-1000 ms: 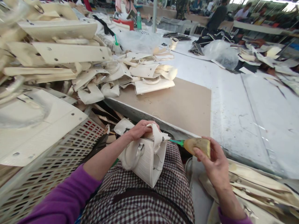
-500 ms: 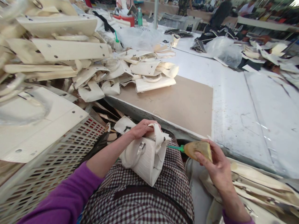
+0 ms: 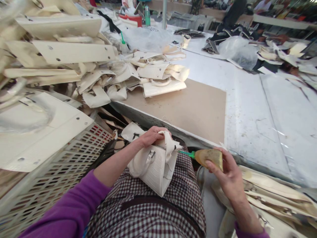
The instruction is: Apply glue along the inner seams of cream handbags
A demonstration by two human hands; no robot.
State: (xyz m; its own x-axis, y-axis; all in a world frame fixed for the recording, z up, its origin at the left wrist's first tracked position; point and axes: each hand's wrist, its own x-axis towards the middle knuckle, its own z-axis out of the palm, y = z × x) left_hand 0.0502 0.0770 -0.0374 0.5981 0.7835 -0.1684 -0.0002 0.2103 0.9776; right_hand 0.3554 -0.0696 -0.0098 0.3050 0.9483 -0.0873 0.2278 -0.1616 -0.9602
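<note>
On my lap, over a checked apron (image 3: 138, 218), rests a small cream handbag (image 3: 151, 168) with a wrapped handle and a metal ring. My left hand (image 3: 155, 135) is closed on its upper edge, where a flap or side piece folds up. A squeeze bottle (image 3: 210, 158) of yellowish liquid with a green nozzle lies sideways in my right hand (image 3: 229, 177), fingers wrapped round its base. The nozzle tip (image 3: 180, 151) is at the bag's right side piece; whether it touches cannot be made out.
Cream bag parts (image 3: 74, 53) are heaped at the left, beside a plastic crate (image 3: 61, 165). A brown board (image 3: 198, 109) lies on the white table (image 3: 250, 132) ahead. More cream bags (image 3: 272, 198) are stacked at my right. Clear plastic (image 3: 237, 51) and dark pieces lie further back.
My right hand has shifted the squeeze bottle slightly up and left, bringing its nozzle to the bag's side piece. My left hand keeps its hold on the handbag.
</note>
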